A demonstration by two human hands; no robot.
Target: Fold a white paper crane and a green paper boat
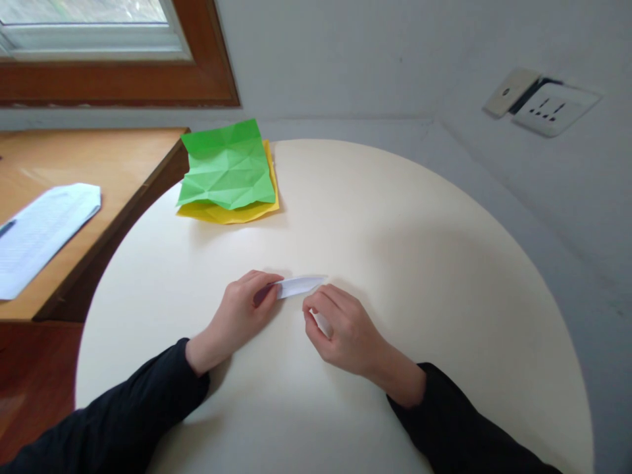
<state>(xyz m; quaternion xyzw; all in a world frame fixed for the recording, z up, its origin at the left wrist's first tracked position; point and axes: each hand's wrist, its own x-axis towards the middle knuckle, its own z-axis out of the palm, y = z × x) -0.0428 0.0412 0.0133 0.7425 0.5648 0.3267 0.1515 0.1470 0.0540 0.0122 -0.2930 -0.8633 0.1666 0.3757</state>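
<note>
Small folded white paper strip (300, 286) flat on the round cream tabletop (444, 263), dead centre. Left hand (241, 313) pinching its 9 o'clock end, right hand (345, 329) clenched on the 3 o'clock part. Creased green sheet (227, 164) over yellow sheet (232, 212) at 11 o'clock.

Soft daylight from the window (89, 26) (upper left), faint shadows, sharp centre, edges bowed by wide lens

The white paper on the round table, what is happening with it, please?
A person in dark sleeves holds a narrow folded white paper on the round cream table. The left hand pinches its left end; the right hand grips its right part. Creased green paper lies on yellow paper farther back.
</note>
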